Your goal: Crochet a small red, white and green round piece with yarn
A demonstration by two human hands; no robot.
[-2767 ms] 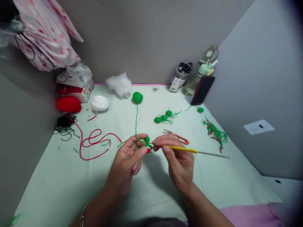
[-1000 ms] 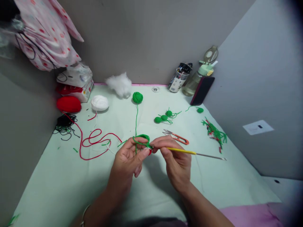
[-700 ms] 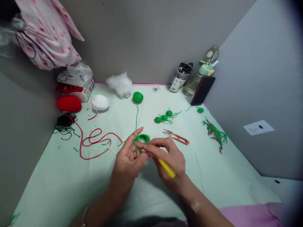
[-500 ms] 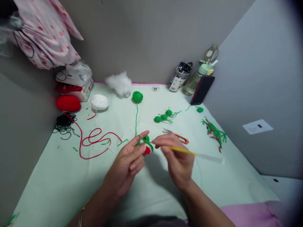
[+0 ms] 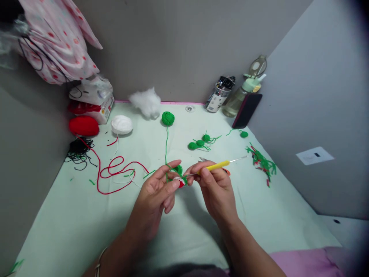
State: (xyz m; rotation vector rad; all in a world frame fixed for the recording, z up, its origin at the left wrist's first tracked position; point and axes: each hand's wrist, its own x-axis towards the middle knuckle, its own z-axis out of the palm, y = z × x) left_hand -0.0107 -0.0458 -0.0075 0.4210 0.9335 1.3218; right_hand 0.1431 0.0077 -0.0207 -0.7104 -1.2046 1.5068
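Note:
Between the thumb and fingers of my left hand [image 5: 157, 188] is a small crocheted piece [image 5: 182, 182] in red, white and green. Green yarn [image 5: 166, 144] passes over my left index finger and leads back to a green yarn ball [image 5: 168, 118]. My right hand [image 5: 217, 188] grips a yellow-handled crochet hook [image 5: 215, 167]. One metal end of the hook touches the piece; its other end points out to the right. Partly hidden behind my right hand lies a pair of orange-handled thread snips [image 5: 227, 172].
Small green crocheted balls [image 5: 200, 143] and yarn scraps [image 5: 262, 163] lie to the right. Red [image 5: 83, 126] and white yarn balls [image 5: 121, 125], black yarn [image 5: 79, 148] and white stuffing [image 5: 146, 103] sit left and back. A pen can [image 5: 218, 95], bottle [image 5: 239, 98] and phone [image 5: 247, 110] stand at the back right.
The crochet hook has swung, its free end rising from low right to point up and right. My right hand has turned with it, and the crocheted piece has tilted slightly.

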